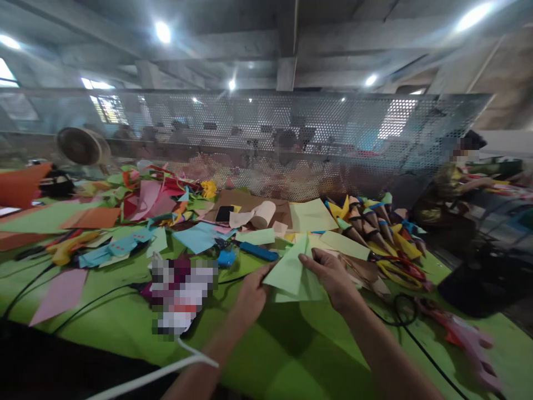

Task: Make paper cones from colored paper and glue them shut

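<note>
Both hands hold a light green sheet of paper (287,275), partly folded to a point at its top, just above the green table (258,355). My left hand (255,291) grips its left edge, most fingers hidden behind the paper. My right hand (331,275) pinches the folded flap on the right between thumb and fingers. Close behind the paper lies a blue utility knife (258,251). More pale green sheets (314,215) lie beyond the hands.
Scissors with yellow and red handles (400,273) and a pink glue gun (466,339) with its black cable lie right. Paper cones (370,222) are piled behind. Coloured paper scraps (145,200) heap up left, near a yellow glue gun (69,248). A person (453,178) sits far right.
</note>
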`<state>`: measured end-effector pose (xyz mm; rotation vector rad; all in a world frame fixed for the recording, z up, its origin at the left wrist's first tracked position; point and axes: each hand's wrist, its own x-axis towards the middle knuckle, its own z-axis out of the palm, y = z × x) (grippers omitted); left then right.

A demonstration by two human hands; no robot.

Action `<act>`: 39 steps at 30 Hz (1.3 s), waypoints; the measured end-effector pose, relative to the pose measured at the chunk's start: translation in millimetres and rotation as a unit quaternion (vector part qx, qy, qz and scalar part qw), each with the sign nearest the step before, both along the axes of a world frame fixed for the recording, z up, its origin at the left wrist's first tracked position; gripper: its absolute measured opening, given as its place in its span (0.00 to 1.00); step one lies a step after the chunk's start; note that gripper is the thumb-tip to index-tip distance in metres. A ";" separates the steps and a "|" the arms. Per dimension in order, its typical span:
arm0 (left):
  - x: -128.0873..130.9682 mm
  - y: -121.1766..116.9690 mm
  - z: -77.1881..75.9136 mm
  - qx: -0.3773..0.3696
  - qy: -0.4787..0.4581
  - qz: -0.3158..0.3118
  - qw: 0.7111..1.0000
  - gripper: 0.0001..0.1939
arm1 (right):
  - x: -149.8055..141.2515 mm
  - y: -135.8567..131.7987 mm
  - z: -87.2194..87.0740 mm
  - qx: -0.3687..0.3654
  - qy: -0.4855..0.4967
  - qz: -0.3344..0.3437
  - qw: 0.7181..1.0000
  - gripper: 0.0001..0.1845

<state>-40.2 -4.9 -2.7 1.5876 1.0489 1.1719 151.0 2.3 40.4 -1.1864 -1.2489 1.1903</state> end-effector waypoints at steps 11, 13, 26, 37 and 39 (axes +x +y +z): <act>-12.5 1.6 -4.4 -0.183 -0.214 0.064 0.957 0.20 | -3.7 -6.5 -24.1 0.064 -0.034 -0.028 0.997 0.21; -11.5 1.0 -4.9 -0.178 -0.217 0.037 0.959 0.22 | -3.6 -11.3 -28.4 0.072 -0.029 -0.039 0.996 0.22; -25.7 -23.0 -9.3 -0.049 -0.059 0.103 0.992 0.25 | 6.2 -76.2 -43.0 0.332 -0.457 0.014 0.825 0.34; -39.9 -65.4 8.3 0.036 0.211 0.073 0.974 0.41 | 29.5 -83.6 -64.2 0.238 -0.396 0.109 0.880 0.39; -45.8 -72.3 15.5 0.125 0.295 0.029 0.947 0.38 | 35.4 -85.5 -64.8 0.207 -0.358 0.131 0.901 0.38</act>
